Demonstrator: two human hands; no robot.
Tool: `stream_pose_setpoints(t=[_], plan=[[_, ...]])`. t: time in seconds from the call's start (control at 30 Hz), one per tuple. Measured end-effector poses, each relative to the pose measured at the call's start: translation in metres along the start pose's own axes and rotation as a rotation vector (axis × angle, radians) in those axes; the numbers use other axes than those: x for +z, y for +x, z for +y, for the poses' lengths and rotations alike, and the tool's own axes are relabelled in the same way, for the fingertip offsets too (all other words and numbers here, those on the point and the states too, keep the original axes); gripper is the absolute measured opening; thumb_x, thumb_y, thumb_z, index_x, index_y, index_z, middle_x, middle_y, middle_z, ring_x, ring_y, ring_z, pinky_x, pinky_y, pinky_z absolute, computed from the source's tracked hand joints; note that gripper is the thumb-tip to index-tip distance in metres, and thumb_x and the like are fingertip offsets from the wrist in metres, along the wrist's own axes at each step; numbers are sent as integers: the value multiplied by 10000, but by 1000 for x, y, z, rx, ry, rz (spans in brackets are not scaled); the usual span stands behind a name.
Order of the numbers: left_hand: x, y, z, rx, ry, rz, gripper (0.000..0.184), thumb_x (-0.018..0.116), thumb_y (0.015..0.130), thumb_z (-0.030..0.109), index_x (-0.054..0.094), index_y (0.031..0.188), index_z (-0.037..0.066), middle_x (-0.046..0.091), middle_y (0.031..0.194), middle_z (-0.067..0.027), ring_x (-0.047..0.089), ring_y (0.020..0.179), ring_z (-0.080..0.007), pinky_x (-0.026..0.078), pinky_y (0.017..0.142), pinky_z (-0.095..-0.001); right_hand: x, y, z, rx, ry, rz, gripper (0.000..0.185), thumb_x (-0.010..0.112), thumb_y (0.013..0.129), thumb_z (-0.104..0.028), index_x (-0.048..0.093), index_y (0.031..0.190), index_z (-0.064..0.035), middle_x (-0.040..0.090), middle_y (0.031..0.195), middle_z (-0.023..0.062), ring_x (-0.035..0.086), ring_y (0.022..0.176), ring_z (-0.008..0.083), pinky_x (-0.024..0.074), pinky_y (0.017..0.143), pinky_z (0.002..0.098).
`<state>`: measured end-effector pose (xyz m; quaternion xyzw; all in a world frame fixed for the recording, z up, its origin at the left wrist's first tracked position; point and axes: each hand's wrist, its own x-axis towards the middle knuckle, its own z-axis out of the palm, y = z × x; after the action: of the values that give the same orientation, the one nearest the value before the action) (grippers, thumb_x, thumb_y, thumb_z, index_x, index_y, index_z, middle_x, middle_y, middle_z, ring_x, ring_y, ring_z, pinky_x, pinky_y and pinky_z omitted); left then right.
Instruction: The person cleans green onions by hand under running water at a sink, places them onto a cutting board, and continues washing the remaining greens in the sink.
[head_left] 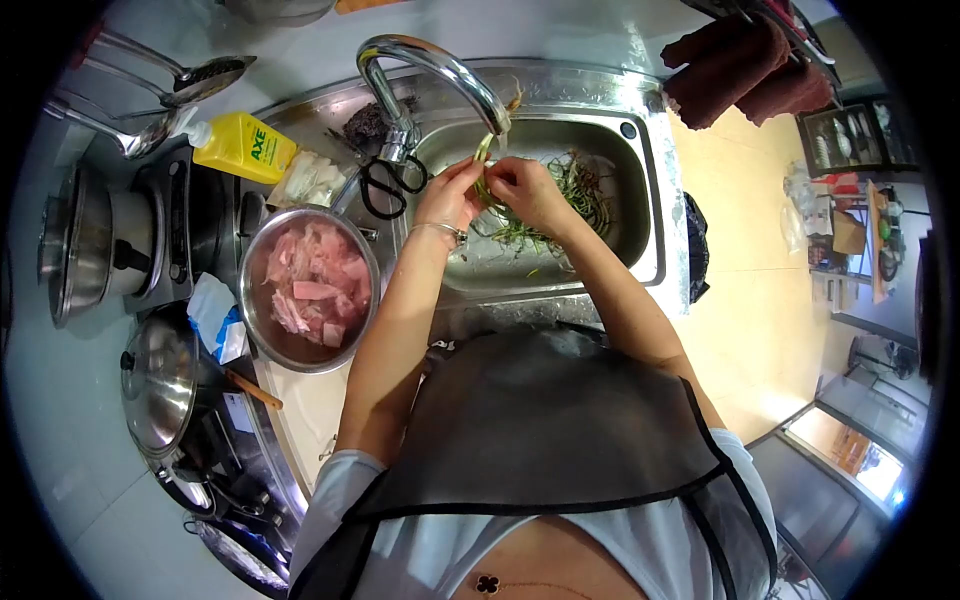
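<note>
Under the faucet (430, 50), over the near part of the sink, my two hands meet at a pale green vegetable stalk (484, 150). My left hand (452, 200) has its fingers closed around the stalk, which sticks up past the fingertips toward the spout. Fingers pinched, my right hand (535, 198) touches the same stalk from the other side; its fingertips are partly hidden. Below them, thin green leaves and stalks (575, 200) lie in a loose tangle in the steel sink (640, 225).
Left of the sink stands a metal bowl (250, 330) of raw pink meat pieces (315, 285). Black-handled scissors (385, 190) rest by the sink's left rim, near a yellow soap bottle (240, 147). A lidded pan (160, 385) sits farther left. Brown cloths (730, 65) hang at upper right.
</note>
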<state>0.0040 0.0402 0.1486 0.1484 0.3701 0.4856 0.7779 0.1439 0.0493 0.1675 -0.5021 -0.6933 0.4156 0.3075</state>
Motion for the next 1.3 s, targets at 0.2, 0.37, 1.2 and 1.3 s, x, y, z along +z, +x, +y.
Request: stream_pose_setpoints(t=[0.2, 0.37, 1.2, 1.3], plan=[[5, 5, -1, 32, -19, 59, 201, 518, 807, 113, 558, 995, 55, 565, 929, -46, 530, 848, -153, 422, 733, -308, -2, 0, -4, 54, 46, -31, 205, 554, 704, -183, 595, 789, 0, 583, 721, 171, 574, 664, 308, 442, 608, 344], [11, -5, -2, 81, 119, 95, 228, 502, 800, 70, 536, 1023, 38, 571, 898, -46, 542, 814, -149, 433, 701, -299, -2, 2, -2, -86, -191, -32, 177, 536, 699, -173, 578, 732, -4, 578, 692, 161, 553, 650, 337, 435, 600, 385], [-16, -31, 4, 346, 1053, -2, 255, 597, 662, 33, 610, 915, 5, 625, 735, -74, 549, 634, -77, 431, 582, -211, -25, -7, 15, -391, -749, 170, 91, 537, 615, -96, 490, 641, -23, 520, 647, 162, 506, 679, 316, 415, 646, 391], [-25, -44, 12, 379, 1105, 53, 235, 617, 661, 45, 621, 894, 19, 627, 721, -79, 561, 625, -88, 436, 581, -217, -48, -3, 39, -380, -952, 247, 125, 544, 648, -114, 470, 702, -30, 483, 676, 145, 477, 699, 300, 393, 660, 392]])
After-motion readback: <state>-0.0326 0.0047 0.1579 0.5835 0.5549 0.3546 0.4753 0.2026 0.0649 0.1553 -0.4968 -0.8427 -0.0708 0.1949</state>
